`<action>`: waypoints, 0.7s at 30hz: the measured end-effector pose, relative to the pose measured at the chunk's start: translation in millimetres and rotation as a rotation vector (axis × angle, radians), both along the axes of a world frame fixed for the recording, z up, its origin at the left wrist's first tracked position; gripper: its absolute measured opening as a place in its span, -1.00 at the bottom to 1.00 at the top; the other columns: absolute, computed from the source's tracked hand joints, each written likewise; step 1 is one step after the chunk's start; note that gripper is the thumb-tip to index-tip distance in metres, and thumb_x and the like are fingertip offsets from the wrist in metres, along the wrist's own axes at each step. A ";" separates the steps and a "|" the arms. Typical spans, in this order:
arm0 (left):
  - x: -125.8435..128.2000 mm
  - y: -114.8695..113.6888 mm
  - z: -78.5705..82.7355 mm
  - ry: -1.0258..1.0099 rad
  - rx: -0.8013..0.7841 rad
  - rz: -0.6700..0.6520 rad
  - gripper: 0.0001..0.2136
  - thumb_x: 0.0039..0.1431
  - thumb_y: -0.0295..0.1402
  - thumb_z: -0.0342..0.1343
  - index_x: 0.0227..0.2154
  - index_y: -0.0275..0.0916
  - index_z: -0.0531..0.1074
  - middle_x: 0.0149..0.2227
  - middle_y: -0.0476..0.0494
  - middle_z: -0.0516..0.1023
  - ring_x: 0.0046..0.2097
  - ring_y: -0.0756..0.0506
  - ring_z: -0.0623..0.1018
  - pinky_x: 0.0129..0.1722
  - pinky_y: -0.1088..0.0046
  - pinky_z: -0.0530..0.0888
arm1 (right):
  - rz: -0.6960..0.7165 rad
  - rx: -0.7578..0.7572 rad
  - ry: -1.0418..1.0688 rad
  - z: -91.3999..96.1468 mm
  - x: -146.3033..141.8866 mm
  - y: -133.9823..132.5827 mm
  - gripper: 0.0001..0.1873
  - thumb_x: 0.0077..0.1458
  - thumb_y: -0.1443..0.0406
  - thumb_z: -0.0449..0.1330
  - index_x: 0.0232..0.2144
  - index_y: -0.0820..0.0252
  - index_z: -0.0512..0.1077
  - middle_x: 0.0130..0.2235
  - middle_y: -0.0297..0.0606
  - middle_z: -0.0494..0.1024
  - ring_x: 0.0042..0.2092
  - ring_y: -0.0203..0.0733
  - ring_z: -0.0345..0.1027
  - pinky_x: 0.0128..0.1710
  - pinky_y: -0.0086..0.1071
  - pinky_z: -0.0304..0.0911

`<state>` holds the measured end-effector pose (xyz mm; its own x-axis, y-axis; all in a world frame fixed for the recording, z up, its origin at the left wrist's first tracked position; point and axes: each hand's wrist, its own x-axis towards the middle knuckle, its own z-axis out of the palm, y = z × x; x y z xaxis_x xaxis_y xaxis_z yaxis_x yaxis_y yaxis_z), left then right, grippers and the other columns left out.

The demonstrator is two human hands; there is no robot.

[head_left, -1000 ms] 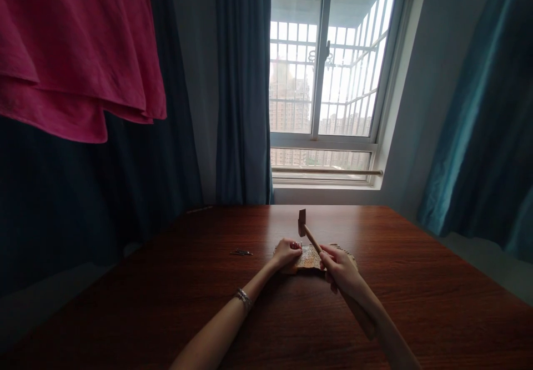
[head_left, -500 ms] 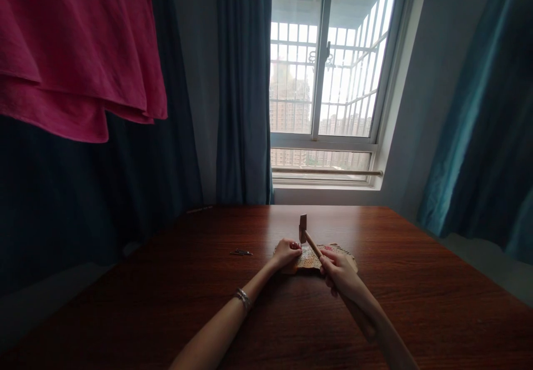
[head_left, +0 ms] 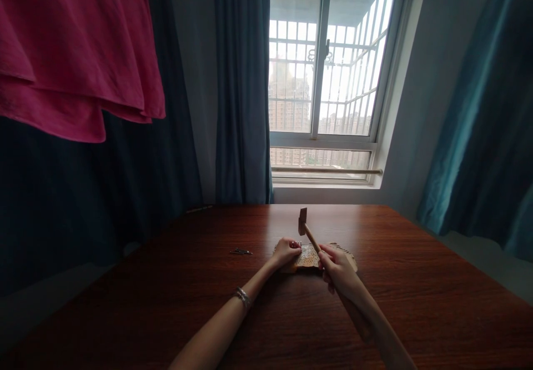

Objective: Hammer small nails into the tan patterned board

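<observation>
My right hand (head_left: 339, 270) is wrapped round the wooden handle of a hammer (head_left: 312, 238). The hammer's block-shaped head is raised just above the fingertips of my left hand (head_left: 288, 251). Those fingertips pinch a thin upright nail (head_left: 300, 244), mostly hidden by the fingers. Under both hands lies a flat, light-brown board (head_left: 308, 257) with a speckled or pitted surface and a rough edge; its right part is partly covered by my right hand.
Several loose nails (head_left: 241, 252) lie on the brown wooden table (head_left: 187, 303), left of the board. A pink cloth (head_left: 79, 54) hangs at upper left. Behind the table are a blue curtain (head_left: 242, 92) and a barred window (head_left: 322, 104).
The hammer head has risen slightly, farther from the left fingertips. My left hand stays in place over the board.
</observation>
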<state>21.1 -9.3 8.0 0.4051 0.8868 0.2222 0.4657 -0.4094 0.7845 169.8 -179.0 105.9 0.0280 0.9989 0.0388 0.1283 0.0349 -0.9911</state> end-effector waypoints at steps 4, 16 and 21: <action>0.8 1.9 -2.0 0.015 -0.001 -0.002 -0.74 -0.08 -0.23 0.12 -0.45 -0.33 0.56 -0.46 -0.11 0.59 -0.39 -0.06 0.50 -0.41 0.52 0.32 | 0.014 -0.040 -0.024 0.4 0.5 -0.7 -0.51 -0.01 0.09 0.06 -0.06 0.21 0.33 -0.56 -0.48 0.26 -0.71 -0.45 0.11 -0.87 -0.57 0.09; 0.3 -1.2 1.8 -0.006 0.007 0.010 -0.75 -0.10 -0.23 0.13 -0.47 -0.33 0.56 -0.47 -0.12 0.58 -0.39 -0.07 0.51 -0.43 0.51 0.32 | 0.023 -0.049 -0.006 -6.9 -0.1 2.2 -0.52 -0.01 0.09 0.06 -0.07 0.21 0.34 -0.56 -0.48 0.27 -0.71 -0.43 0.12 -0.87 -0.56 0.11; 0.4 -0.5 1.5 -0.019 0.017 -0.005 -0.76 -0.09 -0.25 0.13 -0.48 -0.33 0.56 -0.47 -0.12 0.58 -0.39 -0.07 0.51 -0.43 0.51 0.32 | 0.010 -0.031 -0.007 -2.9 -1.3 1.1 -0.52 -0.02 0.11 0.07 -0.05 0.19 0.34 -0.56 -0.48 0.28 -0.70 -0.43 0.14 -0.86 -0.57 0.11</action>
<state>21.5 -9.8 9.4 0.4048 0.8810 0.2449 0.4492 -0.4249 0.7860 168.5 -177.8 103.0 0.0180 0.9998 0.0077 0.1348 0.0052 -0.9909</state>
